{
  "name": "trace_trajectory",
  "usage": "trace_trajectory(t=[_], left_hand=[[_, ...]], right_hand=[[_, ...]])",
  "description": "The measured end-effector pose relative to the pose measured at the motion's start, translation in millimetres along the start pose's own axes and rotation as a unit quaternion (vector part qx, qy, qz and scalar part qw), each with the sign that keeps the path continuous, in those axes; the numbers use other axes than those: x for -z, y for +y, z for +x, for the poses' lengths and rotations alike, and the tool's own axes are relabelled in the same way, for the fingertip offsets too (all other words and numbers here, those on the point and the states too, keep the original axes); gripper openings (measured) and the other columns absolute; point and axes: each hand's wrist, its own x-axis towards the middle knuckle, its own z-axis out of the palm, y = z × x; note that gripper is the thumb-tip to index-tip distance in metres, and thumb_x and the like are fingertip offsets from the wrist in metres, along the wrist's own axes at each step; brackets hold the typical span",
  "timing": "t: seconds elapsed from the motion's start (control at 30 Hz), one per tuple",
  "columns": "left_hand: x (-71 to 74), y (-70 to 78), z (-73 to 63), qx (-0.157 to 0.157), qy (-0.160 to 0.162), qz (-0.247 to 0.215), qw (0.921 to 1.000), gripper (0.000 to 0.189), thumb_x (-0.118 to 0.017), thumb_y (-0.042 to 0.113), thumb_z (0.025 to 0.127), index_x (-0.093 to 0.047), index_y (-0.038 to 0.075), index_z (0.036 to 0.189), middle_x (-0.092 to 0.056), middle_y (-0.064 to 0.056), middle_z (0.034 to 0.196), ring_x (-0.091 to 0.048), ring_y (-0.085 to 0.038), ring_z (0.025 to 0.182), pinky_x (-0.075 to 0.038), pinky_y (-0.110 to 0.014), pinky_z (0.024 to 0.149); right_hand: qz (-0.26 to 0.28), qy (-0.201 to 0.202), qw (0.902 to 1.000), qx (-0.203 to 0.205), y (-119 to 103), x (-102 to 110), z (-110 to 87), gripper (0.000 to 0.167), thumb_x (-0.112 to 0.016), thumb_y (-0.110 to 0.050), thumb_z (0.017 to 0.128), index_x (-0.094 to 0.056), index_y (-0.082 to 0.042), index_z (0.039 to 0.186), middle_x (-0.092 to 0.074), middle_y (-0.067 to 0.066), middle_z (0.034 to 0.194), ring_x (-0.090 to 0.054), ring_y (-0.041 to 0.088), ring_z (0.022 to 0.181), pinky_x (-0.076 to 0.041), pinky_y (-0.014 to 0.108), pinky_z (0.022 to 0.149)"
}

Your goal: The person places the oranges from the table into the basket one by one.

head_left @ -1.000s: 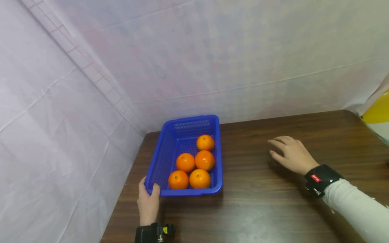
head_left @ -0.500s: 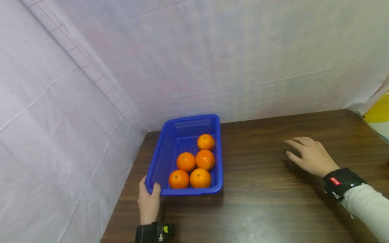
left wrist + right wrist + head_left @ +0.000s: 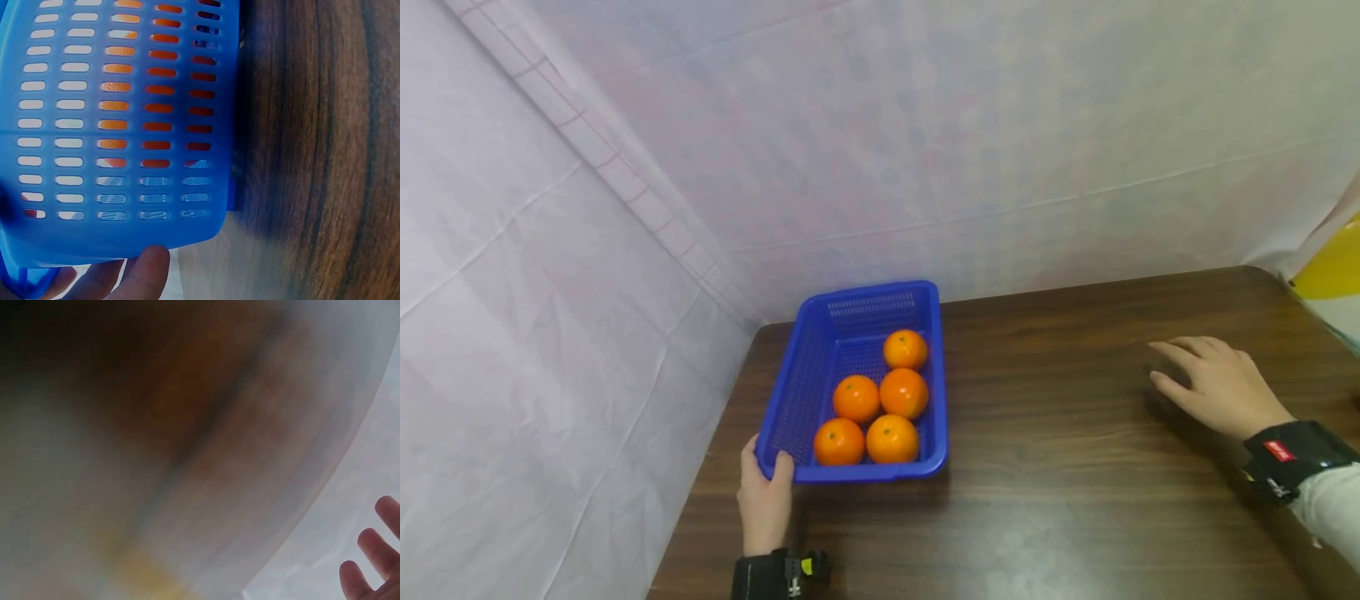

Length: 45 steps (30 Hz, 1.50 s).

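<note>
A blue plastic basket [image 3: 868,473] with slotted walls stands at the left of the table, several oranges [image 3: 892,439] gathered in its near and right part. My left hand [image 3: 765,504] grips the basket's near left corner, thumb over the rim and fingers round the outside. In the left wrist view those fingers [image 3: 147,275] lie against the slotted wall [image 3: 119,156], and orange skin shows through the holes. Far to the right, my right hand [image 3: 1221,387] hovers over the table with loosely bent fingers and nothing in it. Its fingertips [image 3: 375,547] show at the right wrist view's corner.
The brown wood-grain table [image 3: 1045,467] reaches back to a pale cloth wall [image 3: 1000,167], with another cloth wall [image 3: 550,333] along the left. A yellow item [image 3: 1330,267] hangs past the right back corner. A dark bit of something shows at the far right edge.
My right hand has moved steadily to the right over the table, away from the basket. The left hand, basket and oranges have stayed in place.
</note>
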Motion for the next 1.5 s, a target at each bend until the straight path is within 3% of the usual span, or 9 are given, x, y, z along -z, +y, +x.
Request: trace_trajectory(t=[0.73, 1.0, 1.13, 1.3, 1.5], left_hand=[[2.0, -1.6, 2.1, 0.015, 0.001, -0.002, 0.9999, 0.059, -0.053, 0.027, 0.099, -0.035, 0.011, 0.153, -0.051, -0.027, 0.146, -0.053, -0.042, 0.128, -0.041, -0.059, 0.106], [2.2, -1.3, 2.5, 0.026, -0.009, -0.004, 0.9996, 0.060, -0.052, 0.028, 0.099, -0.033, 0.012, 0.154, -0.048, -0.026, 0.150, -0.051, -0.042, 0.132, -0.039, -0.061, 0.109], [1.8, -1.2, 2.6, 0.026, -0.008, -0.006, 0.9996, 0.060, -0.052, 0.029, 0.099, -0.033, 0.012, 0.154, -0.048, -0.026, 0.150, -0.051, -0.042, 0.132, -0.039, -0.061, 0.108], [1.5, -1.1, 2.7, 0.026, -0.010, -0.011, 0.9995, 0.060, -0.052, 0.028, 0.099, -0.033, 0.012, 0.154, -0.048, -0.026, 0.150, -0.051, -0.042, 0.133, -0.039, -0.061, 0.110], [1.9, -1.4, 3.4, 0.021, -0.007, -0.007, 0.9997, 0.060, -0.052, 0.027, 0.099, -0.033, 0.011, 0.154, -0.049, -0.026, 0.148, -0.053, -0.041, 0.129, -0.040, -0.060, 0.108]], right_hand=[[-0.031, -0.025, 0.9923, -0.117, 50.1, 18.0, -25.8, 0.059, -0.050, -0.045, 0.102, -0.047, -0.003, 0.144, -0.043, 0.039, 0.135, -0.034, 0.062, 0.120, -0.024, 0.079, 0.095], [-0.041, 0.016, 0.9953, -0.086, 71.5, 19.3, -33.3, 0.053, -0.055, -0.039, 0.099, -0.053, 0.002, 0.132, -0.045, 0.045, 0.126, -0.037, 0.065, 0.114, -0.025, 0.081, 0.099], [-0.016, 0.040, 0.9949, -0.091, 80.7, 20.8, -37.4, 0.049, -0.052, -0.034, 0.099, -0.052, 0.006, 0.129, -0.042, 0.045, 0.125, -0.035, 0.064, 0.115, -0.024, 0.077, 0.102], [0.049, 0.062, 0.9889, -0.125, 89.2, 21.8, -44.2, 0.047, -0.051, -0.022, 0.098, -0.046, 0.011, 0.132, -0.033, 0.047, 0.131, -0.029, 0.065, 0.121, -0.023, 0.082, 0.102], [0.132, 0.106, 0.9777, -0.124, 99.7, 17.0, -48.9, 0.047, -0.049, -0.005, 0.088, -0.044, 0.019, 0.128, -0.028, 0.048, 0.131, -0.024, 0.065, 0.120, -0.021, 0.083, 0.100]])
